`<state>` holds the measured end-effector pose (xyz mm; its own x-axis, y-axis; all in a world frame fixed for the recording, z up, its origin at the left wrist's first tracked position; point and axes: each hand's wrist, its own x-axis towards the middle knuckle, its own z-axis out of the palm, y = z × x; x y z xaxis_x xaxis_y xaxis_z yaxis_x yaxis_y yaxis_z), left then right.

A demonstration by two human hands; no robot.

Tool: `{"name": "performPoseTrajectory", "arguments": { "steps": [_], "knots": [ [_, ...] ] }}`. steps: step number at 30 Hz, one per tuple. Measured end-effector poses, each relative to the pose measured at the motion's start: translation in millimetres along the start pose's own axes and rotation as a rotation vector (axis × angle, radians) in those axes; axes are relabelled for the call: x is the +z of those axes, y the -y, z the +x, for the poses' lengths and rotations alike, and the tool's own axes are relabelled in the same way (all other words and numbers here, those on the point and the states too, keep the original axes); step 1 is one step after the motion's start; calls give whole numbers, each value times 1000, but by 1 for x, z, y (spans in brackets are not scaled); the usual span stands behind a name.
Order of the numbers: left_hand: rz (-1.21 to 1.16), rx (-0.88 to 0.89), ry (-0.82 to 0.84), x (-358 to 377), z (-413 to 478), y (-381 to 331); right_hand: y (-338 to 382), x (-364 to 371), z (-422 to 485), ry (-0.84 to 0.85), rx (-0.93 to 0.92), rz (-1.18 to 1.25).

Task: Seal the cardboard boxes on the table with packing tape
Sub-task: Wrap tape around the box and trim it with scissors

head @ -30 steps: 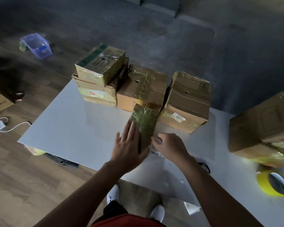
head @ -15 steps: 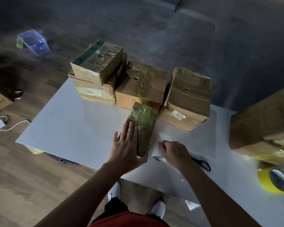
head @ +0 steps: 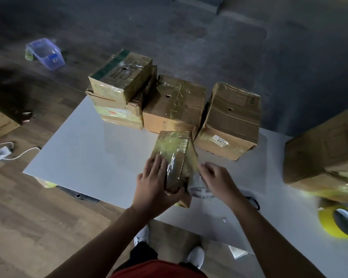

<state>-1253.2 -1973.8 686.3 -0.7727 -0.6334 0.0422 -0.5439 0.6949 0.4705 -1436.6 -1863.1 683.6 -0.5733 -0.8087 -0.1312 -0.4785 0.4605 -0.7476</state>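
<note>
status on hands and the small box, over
Left hand holds small taped box. Right hand at its right side, grip blurred. Scissors beside right wrist.

The person wears a red top (head: 159, 271), dark trousers (head: 142, 255) and white shoes (head: 197, 256), forearms unsleeved.

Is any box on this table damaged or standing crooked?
Yes. The box with the 6425 label sits askew, turned away from its neighbours; its top is creased and has a small hole. The middle box has a hole too. The small box under the left hand is wrapped all over in tape.
</note>
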Motion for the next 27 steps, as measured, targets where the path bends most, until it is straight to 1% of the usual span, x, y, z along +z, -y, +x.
{"name": "performPoseTrajectory", "arguments": {
  "steps": [2, 3, 5, 7, 10, 12, 14, 17, 19, 22, 24, 27],
  "knots": [
    [-115, -52, -38, -4, -2, -4, 10, -19, 1, 27, -47, 94],
    [-183, -94, -38, -8, -1, -6, 15, -27, 1, 14, -70, 136],
    [-321, -190, -16, -14, 3, -7, 20, -37, 3, -40, -108, 175],
    [-419, -255, 20, -17, 7, -6, 24, -40, 4, -58, -142, 202],
    [-458, -240, 16, -19, 10, -3, 25, -39, 3, -29, -108, 220],
    [-420, -185, -40, -19, 10, 1, 21, -42, 1, -1, -90, 228],
    [-314, -83, -119, -15, 10, 4, 12, -45, -2, 87, -83, 206],
    [-123, 36, -169, -2, 10, 9, -11, -39, -7, 270, -18, 25],
    [-46, 92, -134, 5, 10, 13, -26, -28, -9, 308, 47, -64],
    [107, 162, 11, 8, 14, 10, -39, -16, -13, 281, 133, -61],
    [210, 159, 76, 9, 16, 1, -45, -15, -17, 297, 151, -38],
    [288, 96, 93, 13, 15, -12, -59, -20, -22, 278, 184, -50]
  ]
}}
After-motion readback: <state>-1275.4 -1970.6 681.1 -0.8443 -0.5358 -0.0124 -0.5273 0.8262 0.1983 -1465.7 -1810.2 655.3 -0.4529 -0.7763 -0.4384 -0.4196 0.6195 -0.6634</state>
